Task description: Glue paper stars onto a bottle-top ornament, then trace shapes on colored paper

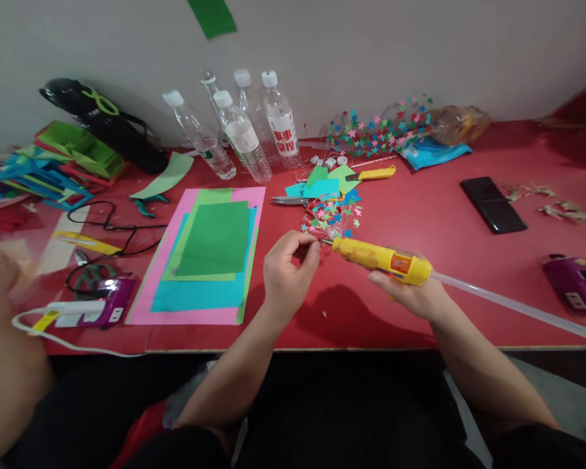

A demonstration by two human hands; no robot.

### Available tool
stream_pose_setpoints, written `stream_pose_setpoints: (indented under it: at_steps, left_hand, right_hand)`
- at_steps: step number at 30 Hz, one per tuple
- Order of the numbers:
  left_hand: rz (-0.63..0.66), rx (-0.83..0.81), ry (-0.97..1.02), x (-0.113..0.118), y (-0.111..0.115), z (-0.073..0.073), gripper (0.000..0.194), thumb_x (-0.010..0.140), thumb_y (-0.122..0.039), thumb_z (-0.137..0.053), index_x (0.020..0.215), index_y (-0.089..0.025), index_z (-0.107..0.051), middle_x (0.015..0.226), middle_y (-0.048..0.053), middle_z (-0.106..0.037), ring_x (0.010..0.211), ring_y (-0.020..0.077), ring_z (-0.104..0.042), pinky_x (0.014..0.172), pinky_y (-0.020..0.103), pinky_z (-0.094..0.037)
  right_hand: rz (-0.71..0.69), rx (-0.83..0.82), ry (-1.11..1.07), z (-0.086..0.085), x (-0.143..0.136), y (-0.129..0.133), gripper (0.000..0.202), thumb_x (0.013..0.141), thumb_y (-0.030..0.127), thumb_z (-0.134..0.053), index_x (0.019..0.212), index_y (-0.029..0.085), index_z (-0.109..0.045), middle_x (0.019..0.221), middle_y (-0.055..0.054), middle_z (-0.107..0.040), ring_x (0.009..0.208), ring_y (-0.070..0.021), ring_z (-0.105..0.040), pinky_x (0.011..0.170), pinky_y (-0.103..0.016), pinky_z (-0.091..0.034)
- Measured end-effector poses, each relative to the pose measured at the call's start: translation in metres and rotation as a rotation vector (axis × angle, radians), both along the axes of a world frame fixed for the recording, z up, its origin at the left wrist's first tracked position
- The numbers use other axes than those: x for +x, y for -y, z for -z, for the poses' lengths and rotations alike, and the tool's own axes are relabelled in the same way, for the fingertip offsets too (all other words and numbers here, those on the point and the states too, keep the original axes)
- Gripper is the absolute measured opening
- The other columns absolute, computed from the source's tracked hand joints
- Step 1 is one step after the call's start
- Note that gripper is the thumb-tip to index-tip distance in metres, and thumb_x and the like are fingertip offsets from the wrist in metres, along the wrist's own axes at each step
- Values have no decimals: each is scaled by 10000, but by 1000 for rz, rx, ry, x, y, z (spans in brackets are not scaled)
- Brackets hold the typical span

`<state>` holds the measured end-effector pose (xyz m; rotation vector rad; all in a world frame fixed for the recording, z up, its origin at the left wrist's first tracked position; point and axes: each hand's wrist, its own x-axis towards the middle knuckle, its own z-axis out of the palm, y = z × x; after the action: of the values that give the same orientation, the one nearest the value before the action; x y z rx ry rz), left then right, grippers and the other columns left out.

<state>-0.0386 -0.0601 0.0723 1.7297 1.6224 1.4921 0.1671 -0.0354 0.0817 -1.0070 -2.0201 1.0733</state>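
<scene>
My right hand (413, 294) is wrapped round a yellow hot glue gun (364, 253), with a long clear glue stick (508, 303) running out of its back. The gun's metal nozzle points left and meets the fingertips of my left hand (289, 268). Thumb and forefinger of that hand are pinched together; whatever is between them is too small to make out. Just beyond the nozzle lies a heap of coloured paper stars (329, 213) with clear strands. Behind it are scissors (289, 201), cut paper pieces (322, 189) and a yellow utility knife (377, 173).
Stacked coloured paper sheets (212, 241) lie left of my hands on the red table (400, 202). Several plastic bottles (247, 140) stand by the wall. A phone (493, 205) and purple power strip (573, 283) are right. Another person's arm (4, 352) reaches in at far left.
</scene>
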Motion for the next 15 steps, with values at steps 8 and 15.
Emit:
stream_pose_setpoints:
  at_steps: [8, 15]
  left_hand:
    - [7, 22, -3, 1, 2, -1, 75, 844, -153, -578, 781, -184, -606, 694, -27, -599, 627, 87, -556, 614, 203, -461]
    - [-2, 32, 1, 2, 3, -3, 77, 843, -155, -578, 778, -184, -608, 697, -28, -600, 629, 84, -553, 617, 203, -459]
  right_hand:
    - [7, -62, -7, -2, 1, 2, 236, 847, 416, -608, 873, 195, -686, 646, 13, -589, 524, -99, -490, 473, -236, -409]
    - [7, -18, -25, -2, 1, 2, 210, 843, 414, -623, 904, 233, -711, 672, 0, -630, 572, -143, -566, 511, -272, -471]
